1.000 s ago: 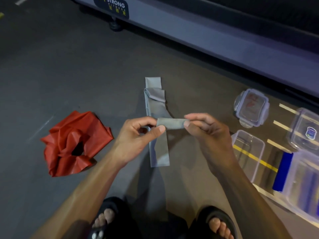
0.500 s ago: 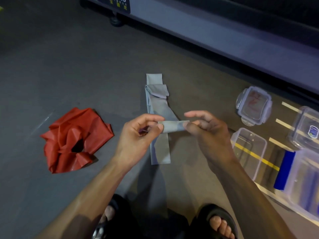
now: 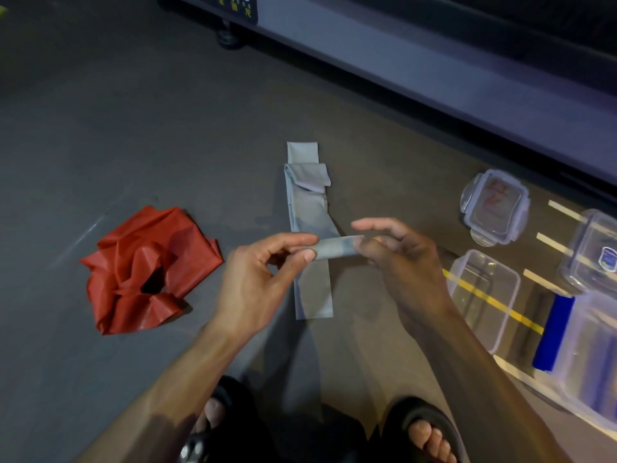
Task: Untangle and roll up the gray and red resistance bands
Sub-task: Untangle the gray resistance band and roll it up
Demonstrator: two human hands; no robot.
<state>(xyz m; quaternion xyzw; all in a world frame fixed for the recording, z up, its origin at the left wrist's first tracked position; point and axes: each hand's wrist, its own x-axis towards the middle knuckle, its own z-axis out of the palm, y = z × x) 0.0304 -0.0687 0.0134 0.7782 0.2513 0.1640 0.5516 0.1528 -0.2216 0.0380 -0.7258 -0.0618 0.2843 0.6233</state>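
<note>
Hands, left (image 3: 257, 279) and right (image 3: 400, 262), pinch matte gray band's (image 3: 309, 202) flat rolled end (red band (image 3: 147, 269) crumpled).

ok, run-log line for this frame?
left hand: pinches gray band | right hand: pinches same | red band: crumpled, floor

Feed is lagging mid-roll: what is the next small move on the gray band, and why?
Probably another turn of the roll: both the left hand and right hand pinch the gray band, most of it still flat on the floor.
</note>
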